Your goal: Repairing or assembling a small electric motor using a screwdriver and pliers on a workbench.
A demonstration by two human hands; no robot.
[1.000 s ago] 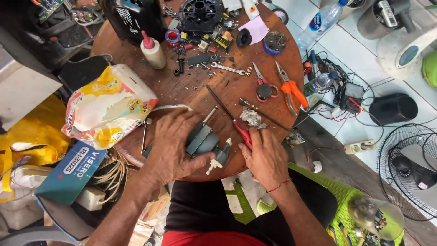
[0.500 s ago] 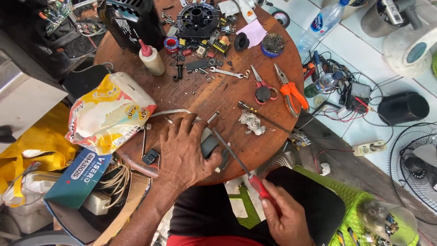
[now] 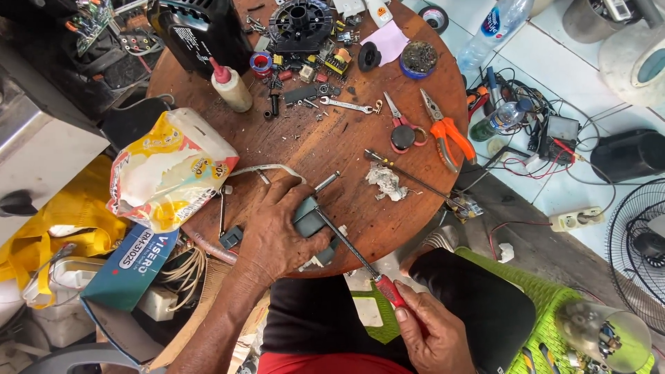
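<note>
My left hand (image 3: 277, 232) presses down on a small grey motor part (image 3: 309, 218) with a metal shaft, near the front edge of the round wooden table (image 3: 312, 145). My right hand (image 3: 433, 332) is below the table edge, over my lap, gripping the red handle of a long screwdriver (image 3: 350, 246). The screwdriver's shaft slants up to the left and its tip meets the grey part beside my left thumb. A white cable curves off from under my left hand.
A crumpled white wad (image 3: 384, 181), a second screwdriver (image 3: 409, 176), orange pliers (image 3: 447, 131), cutters (image 3: 400, 128) and a wrench (image 3: 346, 105) lie on the table. A yellow-white bag (image 3: 170, 170) and glue bottle (image 3: 230, 86) sit at left. A fan (image 3: 641, 242) stands at right.
My right hand drew back from the tabletop to my lap with the red-handled screwdriver. My left hand shifted slightly and stays on the grey part. The screwdriver tip now rests against that part.
</note>
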